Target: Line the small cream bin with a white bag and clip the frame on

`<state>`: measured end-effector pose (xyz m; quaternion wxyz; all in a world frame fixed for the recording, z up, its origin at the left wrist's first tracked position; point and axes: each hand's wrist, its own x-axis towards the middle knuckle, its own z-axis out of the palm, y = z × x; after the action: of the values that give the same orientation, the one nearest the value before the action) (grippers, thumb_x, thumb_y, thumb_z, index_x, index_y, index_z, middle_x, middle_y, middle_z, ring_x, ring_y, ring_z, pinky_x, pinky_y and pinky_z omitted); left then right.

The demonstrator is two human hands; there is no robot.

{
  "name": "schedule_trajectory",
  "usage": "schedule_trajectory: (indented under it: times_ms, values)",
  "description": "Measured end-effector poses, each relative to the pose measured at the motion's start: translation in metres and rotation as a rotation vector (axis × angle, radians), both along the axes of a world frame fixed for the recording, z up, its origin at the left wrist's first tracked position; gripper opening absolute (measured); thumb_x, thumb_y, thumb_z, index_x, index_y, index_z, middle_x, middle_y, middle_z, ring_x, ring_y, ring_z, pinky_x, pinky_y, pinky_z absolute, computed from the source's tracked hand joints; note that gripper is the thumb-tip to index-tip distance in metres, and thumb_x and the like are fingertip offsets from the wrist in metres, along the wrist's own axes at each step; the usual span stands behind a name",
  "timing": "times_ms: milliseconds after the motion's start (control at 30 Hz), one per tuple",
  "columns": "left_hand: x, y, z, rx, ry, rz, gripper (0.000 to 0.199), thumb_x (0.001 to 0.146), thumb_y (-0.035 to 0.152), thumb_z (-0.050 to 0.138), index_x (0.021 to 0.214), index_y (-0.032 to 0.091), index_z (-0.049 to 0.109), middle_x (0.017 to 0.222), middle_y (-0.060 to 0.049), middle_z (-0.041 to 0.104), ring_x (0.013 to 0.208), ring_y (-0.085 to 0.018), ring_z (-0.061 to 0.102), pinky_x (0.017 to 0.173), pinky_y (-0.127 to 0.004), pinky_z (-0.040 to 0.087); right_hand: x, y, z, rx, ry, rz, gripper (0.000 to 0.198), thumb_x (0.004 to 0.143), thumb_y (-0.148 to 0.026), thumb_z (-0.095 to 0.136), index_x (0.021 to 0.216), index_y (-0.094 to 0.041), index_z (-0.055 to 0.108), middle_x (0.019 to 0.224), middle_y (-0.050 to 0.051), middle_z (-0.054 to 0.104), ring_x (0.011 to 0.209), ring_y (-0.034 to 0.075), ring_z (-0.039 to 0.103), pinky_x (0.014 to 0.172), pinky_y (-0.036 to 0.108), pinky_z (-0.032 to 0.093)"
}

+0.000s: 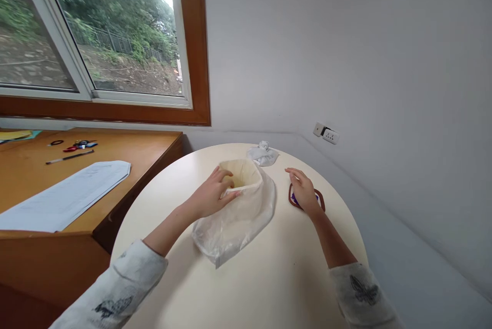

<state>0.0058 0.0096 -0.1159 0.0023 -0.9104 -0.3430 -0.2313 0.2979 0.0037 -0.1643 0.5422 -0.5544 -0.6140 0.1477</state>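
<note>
A cream-coloured open container (242, 172) stands on the round table, lined with a translucent plastic bag (230, 237) that is folded over its rim and spreads out on the tabletop towards me. My left hand (215, 191) is at the near left of the rim, fingers bent over the edge and thumb on the bag outside. Over to the right, my right hand (303, 190) hovers above or rests on a flat, rounded item with a brown border (322, 200) and purple and white inside. Its fingers are stretched out, and the hand hides most of that item.
A knotted white plastic bag (263, 155) lies at the back of the round table (307, 278). On the wooden desk (154, 149) to the left are papers (77, 196), a pen (69, 157) and scissors (73, 148). A wall with a socket (330, 136) stands behind.
</note>
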Motion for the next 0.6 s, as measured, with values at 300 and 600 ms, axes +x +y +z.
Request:
schedule_trajectory:
  times_ms: [300, 600]
  values:
    - [0.002, -0.002, -0.03, 0.013, -0.423, 0.139, 0.036, 0.082, 0.036, 0.051, 0.115, 0.025, 0.044, 0.136, -0.008, 0.031, 0.129, -0.025, 0.025, 0.106, -0.052, 0.021, 0.025, -0.008, -0.075, 0.064, -0.155, -0.355, 0.026, 0.083, -0.027, 0.037, 0.085, -0.016, 0.061, 0.096, 0.01, 0.062, 0.096, 0.022, 0.053, 0.087, 0.038, 0.039]
    - [0.007, -0.009, -0.064, -0.231, -0.666, 0.282, 0.076, 0.08, 0.038, 0.055, 0.139, 0.029, 0.008, 0.148, -0.006, 0.012, 0.136, -0.025, 0.012, 0.109, -0.05, 0.018, 0.02, -0.006, -0.091, -0.016, -0.449, -0.372, 0.025, 0.081, -0.019, 0.038, 0.089, -0.018, 0.061, 0.099, 0.007, 0.061, 0.095, 0.019, 0.054, 0.086, 0.034, 0.035]
